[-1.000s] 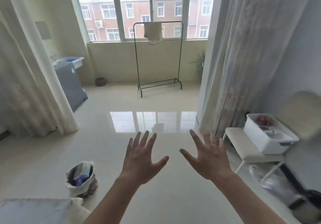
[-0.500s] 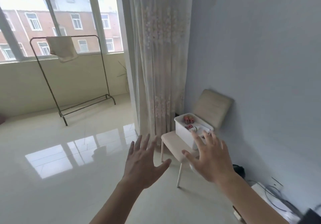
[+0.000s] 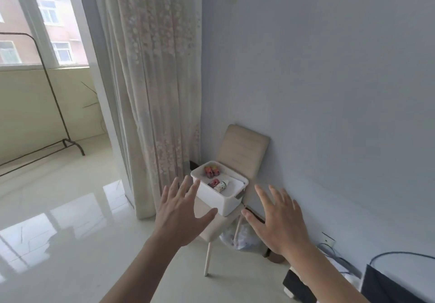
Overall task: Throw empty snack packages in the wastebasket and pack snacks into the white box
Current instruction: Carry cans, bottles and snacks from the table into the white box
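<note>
The white box (image 3: 221, 200) stands on the seat of a beige chair (image 3: 244, 152) against the grey wall. Inside it lie red snack packs (image 3: 211, 171) at the back and another small red pack with a small bottle (image 3: 221, 185) nearer the front. My left hand (image 3: 181, 211) is held up with fingers spread, in front of the box's left side, empty. My right hand (image 3: 277, 220) is spread the same way to the right of the box, also empty. The wastebasket is out of sight.
A long patterned curtain (image 3: 155, 91) hangs left of the chair. A plastic bag (image 3: 240, 239) lies under the chair. Cables and dark devices (image 3: 388, 281) sit on the floor at the lower right. A black clothes rack (image 3: 54, 105) stands at the far left by the window.
The view has swung right, from the balcony and wastebasket to the chair by the wall. The box is now closer and sits between my two spread hands.
</note>
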`<state>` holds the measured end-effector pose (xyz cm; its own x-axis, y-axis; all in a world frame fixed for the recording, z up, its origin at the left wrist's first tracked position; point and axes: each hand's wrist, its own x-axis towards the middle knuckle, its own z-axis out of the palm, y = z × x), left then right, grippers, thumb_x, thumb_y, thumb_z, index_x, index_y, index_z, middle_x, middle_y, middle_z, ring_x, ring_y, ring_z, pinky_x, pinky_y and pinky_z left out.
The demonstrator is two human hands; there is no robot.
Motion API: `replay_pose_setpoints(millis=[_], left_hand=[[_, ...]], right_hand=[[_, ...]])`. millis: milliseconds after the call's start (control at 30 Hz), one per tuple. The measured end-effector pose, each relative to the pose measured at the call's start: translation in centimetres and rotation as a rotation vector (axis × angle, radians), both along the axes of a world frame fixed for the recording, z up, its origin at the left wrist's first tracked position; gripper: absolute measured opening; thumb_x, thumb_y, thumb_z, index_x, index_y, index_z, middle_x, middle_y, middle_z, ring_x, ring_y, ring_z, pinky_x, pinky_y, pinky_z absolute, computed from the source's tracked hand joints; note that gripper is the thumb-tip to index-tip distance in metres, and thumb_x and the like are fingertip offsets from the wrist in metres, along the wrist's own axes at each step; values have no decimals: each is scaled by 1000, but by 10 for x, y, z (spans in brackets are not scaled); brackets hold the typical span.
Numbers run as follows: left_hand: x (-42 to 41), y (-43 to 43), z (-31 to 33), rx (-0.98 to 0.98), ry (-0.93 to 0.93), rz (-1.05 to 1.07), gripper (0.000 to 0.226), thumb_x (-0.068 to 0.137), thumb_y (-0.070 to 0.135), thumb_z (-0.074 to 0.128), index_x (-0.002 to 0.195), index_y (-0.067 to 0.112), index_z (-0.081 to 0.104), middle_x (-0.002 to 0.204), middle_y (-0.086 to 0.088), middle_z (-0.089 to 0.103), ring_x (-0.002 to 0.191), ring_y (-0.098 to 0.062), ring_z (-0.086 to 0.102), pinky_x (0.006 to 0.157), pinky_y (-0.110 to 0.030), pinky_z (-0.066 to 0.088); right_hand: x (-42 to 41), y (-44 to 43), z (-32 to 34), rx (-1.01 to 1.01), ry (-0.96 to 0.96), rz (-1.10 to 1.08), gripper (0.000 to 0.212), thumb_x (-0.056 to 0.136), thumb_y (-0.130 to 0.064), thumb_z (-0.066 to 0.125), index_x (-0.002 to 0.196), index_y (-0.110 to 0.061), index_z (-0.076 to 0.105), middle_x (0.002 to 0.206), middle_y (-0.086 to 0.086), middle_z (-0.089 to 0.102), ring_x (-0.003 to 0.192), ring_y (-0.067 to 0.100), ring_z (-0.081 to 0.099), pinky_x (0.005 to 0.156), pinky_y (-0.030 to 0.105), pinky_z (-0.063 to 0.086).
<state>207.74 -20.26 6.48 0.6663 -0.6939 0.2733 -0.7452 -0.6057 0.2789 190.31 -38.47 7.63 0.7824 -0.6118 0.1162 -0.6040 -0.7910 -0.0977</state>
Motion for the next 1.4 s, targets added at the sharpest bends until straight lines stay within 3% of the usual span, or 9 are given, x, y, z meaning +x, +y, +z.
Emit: replay_pose_setpoints(millis=[100,533,733,900,1000,1100,1167,1400], left_hand=[[38,-11,0,-5,13,-44,96,87,83,38,163,31,10,171,2,5,158,-21,-6,128,-43,-2],[150,-76,-49,134,76,-142,96,88,82,39,163,31,9,171,2,8,158,-23,-1,127,-42,-1],[200,-134,-75,155,97,-158,94,88,80,42,162,32,11,171,2,11,158,-22,2,128,-40,3],[254,-196,-89,192,93,-149,94,89,78,43,162,29,12,170,2,16,158,-22,5,129,-41,5],[287,-232,-93,231,95,-149,93,88,78,43,162,29,12,169,1,18,157,-24,8,129,-44,9],[315,-266,-94,241,111,-147,95,85,81,36,162,29,15,169,1,20,157,-24,10,128,-43,11],[332,-286,-96,244,116,-148,96,83,81,32,162,29,16,168,1,22,157,-23,12,128,-43,12],[388,-336,-109,212,156,-171,84,90,72,48,159,28,26,161,3,36,154,-25,21,126,-40,17]], right_hand=[[31,-8,-6,20,-20,-51,101,73,-90,-8,159,-38,5,167,5,17,154,32,11,122,53,20],[127,-53,-66,143,0,-150,96,77,-85,4,158,-35,15,165,9,23,152,34,17,119,51,26],[183,-112,-95,190,-8,-147,81,92,-76,30,159,-34,13,164,10,23,152,35,17,119,49,27],[245,-176,-112,223,-16,-131,79,93,-74,31,158,-32,15,162,12,29,149,36,23,118,49,29],[278,-215,-118,212,-16,-109,77,92,-73,33,156,-31,22,156,13,37,142,34,34,111,46,38],[307,-252,-122,228,-49,-103,80,88,-76,22,153,-29,28,148,11,45,135,31,41,105,45,44],[323,-274,-123,252,-58,-113,80,88,-75,24,153,-28,29,148,12,46,137,32,40,106,46,44],[372,-323,-139,274,-33,-175,77,92,-72,32,156,-30,23,155,14,39,144,34,33,110,48,39]])
